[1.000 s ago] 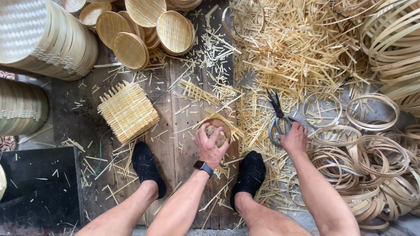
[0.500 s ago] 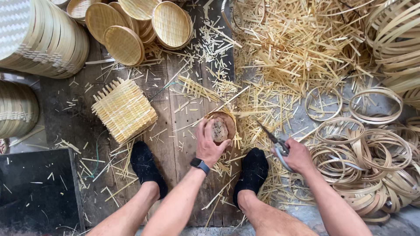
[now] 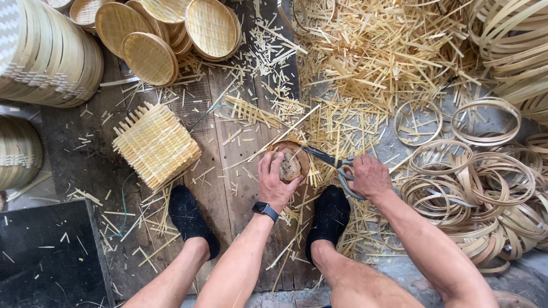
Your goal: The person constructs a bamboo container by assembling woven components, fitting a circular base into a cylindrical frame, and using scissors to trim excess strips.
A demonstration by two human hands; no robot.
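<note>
My left hand presses down on a small round bamboo basket with a woven mat in it, on the wooden planks between my black-socked feet. My right hand holds grey-handled scissors, their blades pointing left and touching the basket's right rim. A black watch sits on my left wrist.
A stack of square woven mats lies to the left. Round woven trays and tall tray stacks stand at the top left. Bamboo rings pile at the right; loose bamboo strips cover the floor above. A black mat lies bottom left.
My right hand picked the scissors up from the strips and swung them left until the blades reached the basket's rim. My left hand kept holding the basket.
</note>
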